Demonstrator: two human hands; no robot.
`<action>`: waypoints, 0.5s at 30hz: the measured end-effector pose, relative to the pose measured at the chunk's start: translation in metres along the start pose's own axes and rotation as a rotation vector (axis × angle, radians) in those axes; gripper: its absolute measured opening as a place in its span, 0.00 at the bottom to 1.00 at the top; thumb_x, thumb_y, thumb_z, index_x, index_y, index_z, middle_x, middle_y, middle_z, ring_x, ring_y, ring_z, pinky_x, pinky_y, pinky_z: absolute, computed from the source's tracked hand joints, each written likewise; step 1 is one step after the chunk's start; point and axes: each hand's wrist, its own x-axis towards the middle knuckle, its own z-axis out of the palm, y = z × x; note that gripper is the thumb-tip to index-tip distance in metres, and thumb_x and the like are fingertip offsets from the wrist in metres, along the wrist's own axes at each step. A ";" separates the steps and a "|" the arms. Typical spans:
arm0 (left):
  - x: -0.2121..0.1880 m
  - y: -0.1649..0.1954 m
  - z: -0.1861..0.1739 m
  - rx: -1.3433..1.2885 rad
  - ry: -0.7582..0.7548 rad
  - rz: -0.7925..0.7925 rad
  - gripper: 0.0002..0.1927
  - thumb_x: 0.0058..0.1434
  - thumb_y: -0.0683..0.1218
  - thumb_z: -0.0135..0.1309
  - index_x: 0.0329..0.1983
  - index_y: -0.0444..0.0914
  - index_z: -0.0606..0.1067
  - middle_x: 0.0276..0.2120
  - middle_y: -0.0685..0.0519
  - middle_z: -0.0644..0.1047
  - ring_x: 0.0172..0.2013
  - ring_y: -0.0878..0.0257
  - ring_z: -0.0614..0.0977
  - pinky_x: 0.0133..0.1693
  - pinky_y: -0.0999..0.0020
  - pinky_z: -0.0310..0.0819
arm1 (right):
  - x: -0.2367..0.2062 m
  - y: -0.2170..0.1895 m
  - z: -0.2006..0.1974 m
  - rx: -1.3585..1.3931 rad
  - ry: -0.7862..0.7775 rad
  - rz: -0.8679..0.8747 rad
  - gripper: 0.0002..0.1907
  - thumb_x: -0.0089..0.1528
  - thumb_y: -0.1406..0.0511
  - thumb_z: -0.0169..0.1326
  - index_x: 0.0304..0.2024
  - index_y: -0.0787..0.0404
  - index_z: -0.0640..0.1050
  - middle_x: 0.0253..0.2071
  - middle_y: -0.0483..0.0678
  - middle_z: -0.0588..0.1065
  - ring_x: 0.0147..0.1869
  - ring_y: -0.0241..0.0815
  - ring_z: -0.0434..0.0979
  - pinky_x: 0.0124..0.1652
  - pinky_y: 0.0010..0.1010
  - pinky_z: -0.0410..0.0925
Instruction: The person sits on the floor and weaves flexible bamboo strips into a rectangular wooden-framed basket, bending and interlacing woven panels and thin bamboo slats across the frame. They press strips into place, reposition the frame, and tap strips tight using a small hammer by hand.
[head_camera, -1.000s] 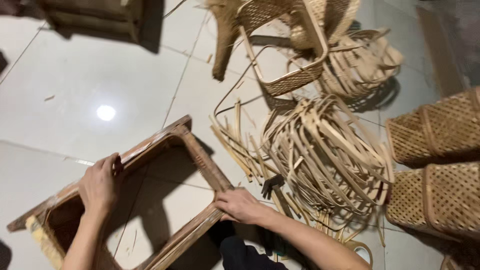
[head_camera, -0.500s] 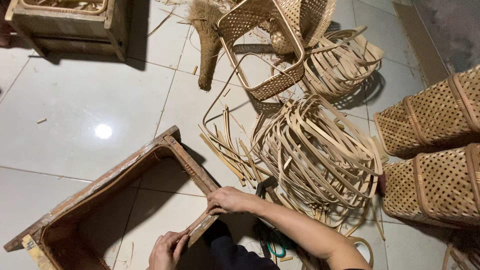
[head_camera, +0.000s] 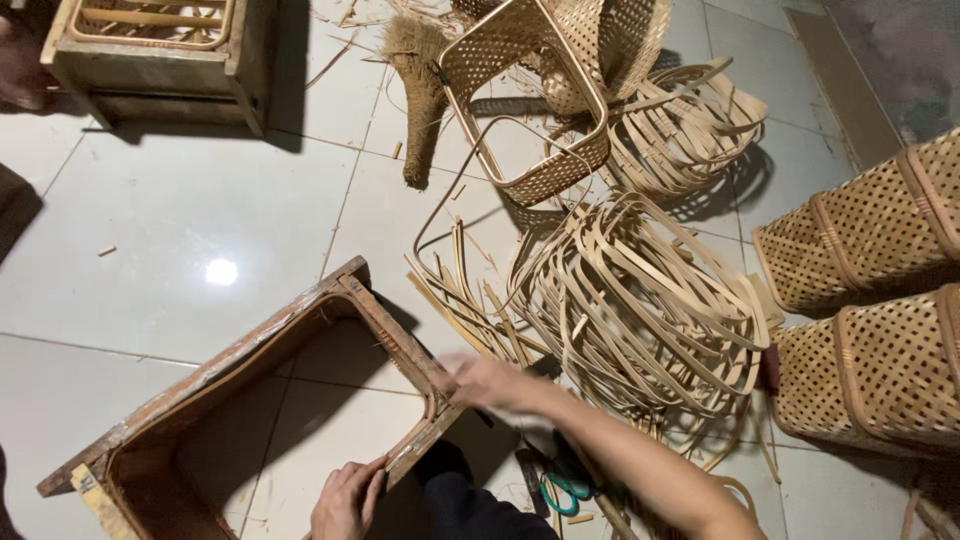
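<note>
A rectangular wooden frame mould (head_camera: 230, 365) lies tilted on the tiled floor at lower left. My left hand (head_camera: 347, 498) grips its near edge at the bottom of the view. My right hand (head_camera: 482, 380) is blurred at the frame's right corner, beside a pile of bent bamboo hoops (head_camera: 640, 300); whether it holds anything cannot be seen. Loose bamboo strips (head_camera: 465, 300) lie between the frame and the hoops.
A woven basket with an open rim (head_camera: 530, 100) and a small broom (head_camera: 420, 90) lie at the top. Finished woven baskets (head_camera: 870, 290) are stacked at the right. A wooden crate (head_camera: 160, 60) stands top left. Scissors with green handles (head_camera: 560, 492) lie by my knee.
My left hand left the frame's far rail and now grips its near edge. My right hand lifted off the frame's corner toward the hoops. The view shifted down.
</note>
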 end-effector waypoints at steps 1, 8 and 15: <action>-0.002 -0.001 0.000 0.011 -0.033 -0.012 0.16 0.59 0.49 0.60 0.51 0.50 0.83 0.33 0.57 0.83 0.35 0.65 0.83 0.42 0.68 0.79 | -0.009 0.007 -0.024 0.059 0.190 0.184 0.33 0.62 0.62 0.57 0.71 0.49 0.68 0.77 0.48 0.45 0.80 0.54 0.36 0.71 0.47 0.44; -0.018 -0.031 -0.009 -0.096 0.059 0.171 0.23 0.58 0.46 0.59 0.59 0.44 0.76 0.50 0.51 0.83 0.54 0.59 0.82 0.58 0.61 0.73 | -0.160 0.144 -0.165 -0.761 1.071 0.445 0.20 0.63 0.57 0.59 0.54 0.58 0.79 0.50 0.51 0.79 0.49 0.46 0.78 0.49 0.43 0.73; -0.031 -0.050 -0.050 -0.025 0.277 0.183 0.21 0.57 0.46 0.59 0.56 0.45 0.78 0.54 0.50 0.80 0.55 0.56 0.81 0.59 0.58 0.70 | -0.183 0.182 -0.174 -0.658 1.068 0.412 0.10 0.71 0.61 0.53 0.52 0.57 0.79 0.47 0.49 0.79 0.49 0.43 0.78 0.51 0.40 0.74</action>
